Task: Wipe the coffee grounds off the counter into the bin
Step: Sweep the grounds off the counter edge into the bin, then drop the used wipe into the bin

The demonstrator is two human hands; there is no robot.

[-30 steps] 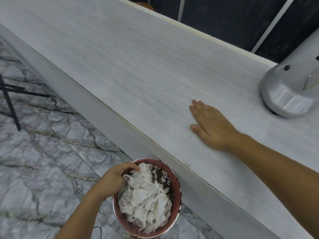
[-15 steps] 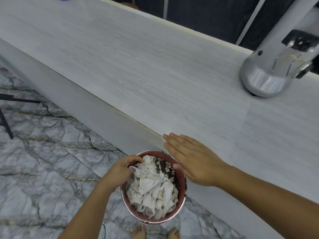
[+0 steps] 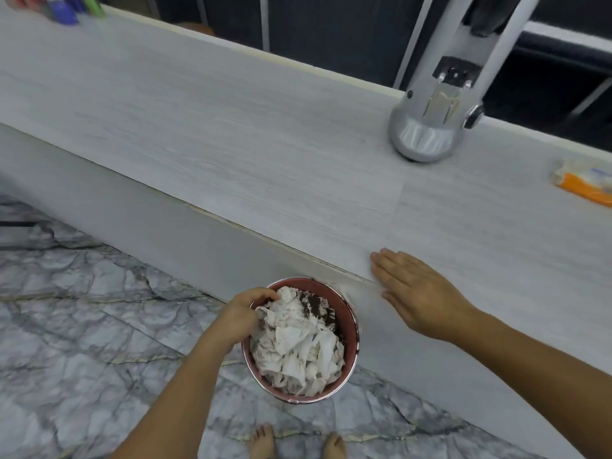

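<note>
A round reddish bin [image 3: 351, 321] hangs just below the front edge of the pale wood-grain counter [image 3: 231, 154]. It is full of crumpled white paper [image 3: 298, 346] with dark coffee grounds [image 3: 313, 304] scattered on top. My left hand [image 3: 243, 314] grips the bin's left rim and holds it up against the counter front. My right hand [image 3: 420, 291] lies flat, fingers together, at the counter's front edge, just right of the bin. It holds nothing.
A silver machine [image 3: 430, 127] stands on the counter at the back right. An orange and white packet [image 3: 586, 180] lies at the far right. Coloured bottles [image 3: 63, 8] sit at the far left. Below is marble floor [image 3: 82, 326], with my bare feet [image 3: 265, 442].
My right hand swept from the middle of the counter to its front edge above the bin, then shifted right of it. My left hand kept hold of the bin.
</note>
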